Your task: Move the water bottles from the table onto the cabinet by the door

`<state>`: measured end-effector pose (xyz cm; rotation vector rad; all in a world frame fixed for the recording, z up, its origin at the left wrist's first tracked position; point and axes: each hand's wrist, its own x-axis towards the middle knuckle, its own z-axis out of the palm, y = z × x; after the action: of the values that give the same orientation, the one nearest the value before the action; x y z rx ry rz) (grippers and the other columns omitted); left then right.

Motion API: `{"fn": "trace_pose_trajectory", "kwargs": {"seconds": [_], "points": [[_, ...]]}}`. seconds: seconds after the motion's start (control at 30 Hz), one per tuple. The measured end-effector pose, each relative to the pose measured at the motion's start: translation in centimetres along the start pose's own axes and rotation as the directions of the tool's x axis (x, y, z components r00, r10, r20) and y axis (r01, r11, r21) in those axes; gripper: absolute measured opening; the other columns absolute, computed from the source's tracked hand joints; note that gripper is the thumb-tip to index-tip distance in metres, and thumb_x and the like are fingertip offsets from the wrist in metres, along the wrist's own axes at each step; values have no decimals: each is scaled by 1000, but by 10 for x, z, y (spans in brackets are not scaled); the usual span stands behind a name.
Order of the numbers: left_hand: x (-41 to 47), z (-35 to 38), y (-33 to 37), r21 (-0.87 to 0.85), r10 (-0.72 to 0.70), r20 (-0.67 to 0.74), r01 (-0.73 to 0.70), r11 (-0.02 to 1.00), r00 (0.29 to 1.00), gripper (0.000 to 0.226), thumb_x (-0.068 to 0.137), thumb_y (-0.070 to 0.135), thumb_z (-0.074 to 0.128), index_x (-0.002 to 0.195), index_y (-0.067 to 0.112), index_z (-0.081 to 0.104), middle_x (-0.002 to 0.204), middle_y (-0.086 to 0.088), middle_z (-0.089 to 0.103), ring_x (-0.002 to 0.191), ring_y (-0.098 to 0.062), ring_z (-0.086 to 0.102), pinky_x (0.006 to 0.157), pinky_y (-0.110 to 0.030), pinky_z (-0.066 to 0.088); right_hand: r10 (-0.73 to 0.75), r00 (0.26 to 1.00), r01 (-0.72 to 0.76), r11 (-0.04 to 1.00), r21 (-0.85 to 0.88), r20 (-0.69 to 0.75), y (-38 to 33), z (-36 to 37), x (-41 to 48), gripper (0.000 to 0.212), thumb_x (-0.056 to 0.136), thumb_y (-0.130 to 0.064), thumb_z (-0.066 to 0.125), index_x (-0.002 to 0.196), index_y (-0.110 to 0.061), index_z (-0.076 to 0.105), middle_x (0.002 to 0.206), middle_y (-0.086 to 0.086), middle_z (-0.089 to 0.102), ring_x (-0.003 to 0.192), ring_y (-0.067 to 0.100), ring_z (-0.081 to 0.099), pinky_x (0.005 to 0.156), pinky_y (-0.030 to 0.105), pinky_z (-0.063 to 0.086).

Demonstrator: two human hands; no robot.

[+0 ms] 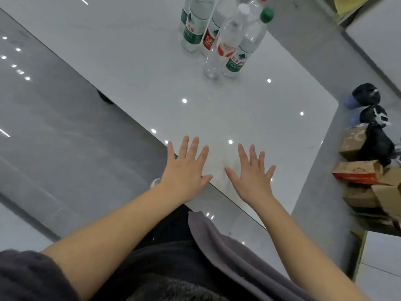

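The left hand [186, 168] is held flat over the near edge of the table [121, 68], fingers straight and spread; nothing is grasped. The bottles [225, 44] are stood upright in a tight cluster at the table's far end, well apart from both hands. If one is pulled out carelessly, its neighbours may be toppled and rolled off the glossy top. The right hand [251, 172] is likewise spread and empty. Boxes [358, 172] and black bags [366, 96] are piled on the floor at the right; tripping is risked if bottles are carried past them. No cabinet can be identified.
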<state>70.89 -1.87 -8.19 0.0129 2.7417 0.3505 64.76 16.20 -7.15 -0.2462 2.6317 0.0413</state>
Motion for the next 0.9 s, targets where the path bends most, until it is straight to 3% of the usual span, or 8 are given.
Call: {"fn": "trace_pose_trajectory", "kwargs": {"seconds": [0.43,0.63,0.77,0.9], "points": [[134,-57,-112,41,4,32,-5,999,999,73,97,59,22,153,20,-5,161,-10,-9,147,-32,-12,114,-60,0,130,992,-126,955,270,2,-79,-46,134,74,98,-56,35,155,-35,-7,164,3,-13,150,29,-16,116,60,-8],[182,-82,-153,-15,-1,65,2,1000,998,75,97,58,26,153,20,-6,162,-9,-6,148,-32,-8,114,-60,3,224,974,-202,871,448,3,-116,-74,184,79,97,-54,43,155,-33,-6,165,2,-10,151,29,-12,117,60,-5],[224,-102,-182,-79,9,89,-2,997,996,79,97,55,32,153,17,-8,162,-8,-3,148,-30,-4,116,-57,4,339,941,-275,758,591,2,-137,-84,209,87,93,-54,52,155,-31,-5,165,0,-6,151,28,-8,118,60,0],[264,-115,-207,-254,21,40,-10,967,999,90,93,50,50,153,10,-4,161,-9,8,148,-29,7,118,-51,12,459,888,-240,529,814,-36,-154,-90,230,100,83,-48,70,156,-25,5,164,-4,11,151,23,10,120,54,15]]}}
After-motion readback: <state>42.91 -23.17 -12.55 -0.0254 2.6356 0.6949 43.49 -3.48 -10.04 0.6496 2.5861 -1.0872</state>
